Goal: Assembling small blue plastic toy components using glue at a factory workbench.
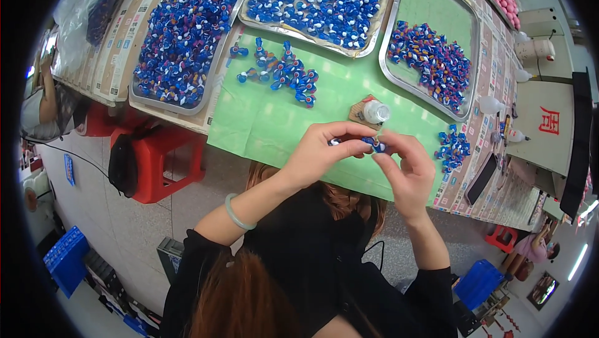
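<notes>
Both hands, left hand and right hand, pinch one small blue piece in their fingers at mid-frame; three trays of blue pieces above look done; small loose piles remain on the green tabletop

Both forearms rise from the lower edge, black sleeves pushed up. The left hand and right hand meet, fingertips pinched together, wrists bent inward.

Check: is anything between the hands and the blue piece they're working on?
No. Both the left hand and right hand already pinch the blue piece directly; nothing visible sits between them. The small bottle stands behind it on the mat, apart.
</notes>
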Motion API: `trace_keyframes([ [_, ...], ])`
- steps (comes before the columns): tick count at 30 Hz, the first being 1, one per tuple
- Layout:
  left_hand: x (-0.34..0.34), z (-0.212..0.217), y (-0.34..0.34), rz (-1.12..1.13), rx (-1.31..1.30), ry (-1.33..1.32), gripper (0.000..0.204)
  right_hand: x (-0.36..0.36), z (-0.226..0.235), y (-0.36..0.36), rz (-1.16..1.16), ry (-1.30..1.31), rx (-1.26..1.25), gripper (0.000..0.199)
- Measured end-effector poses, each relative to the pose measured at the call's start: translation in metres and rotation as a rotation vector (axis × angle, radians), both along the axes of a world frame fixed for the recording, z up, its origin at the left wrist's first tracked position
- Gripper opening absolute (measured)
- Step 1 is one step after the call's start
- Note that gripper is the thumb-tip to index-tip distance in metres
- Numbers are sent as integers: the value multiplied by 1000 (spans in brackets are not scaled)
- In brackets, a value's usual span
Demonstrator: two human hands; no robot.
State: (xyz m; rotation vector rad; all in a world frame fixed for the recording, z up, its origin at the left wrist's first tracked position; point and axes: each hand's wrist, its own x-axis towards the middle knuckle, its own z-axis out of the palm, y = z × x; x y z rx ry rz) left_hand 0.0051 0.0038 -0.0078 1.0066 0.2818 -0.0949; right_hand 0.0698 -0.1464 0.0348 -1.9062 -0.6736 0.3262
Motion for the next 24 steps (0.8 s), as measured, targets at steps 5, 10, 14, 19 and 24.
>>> trace_keyframes([
  [5, 3, -7, -13, -77, -561, 126, 29, -7, -1, 3, -97, -12, 151, 43],
  [10, 1, -7, -8, -89, -457, 172, 28, -2, -3, -2, -74, -83, 120, 45],
  [14, 2, -17, 25, 98, 717, 80, 19, 37, -11, -9, -144, -276, -93, 27],
  [19, 4, -18, 39, 350, 1288, 104, 20, 113, -49, -12, -222, -310, -236, 17],
  [24, -10, -6, 46, 293, 209, 197, 24, 133, -69, 28, -84, -530, -381, 18],
])
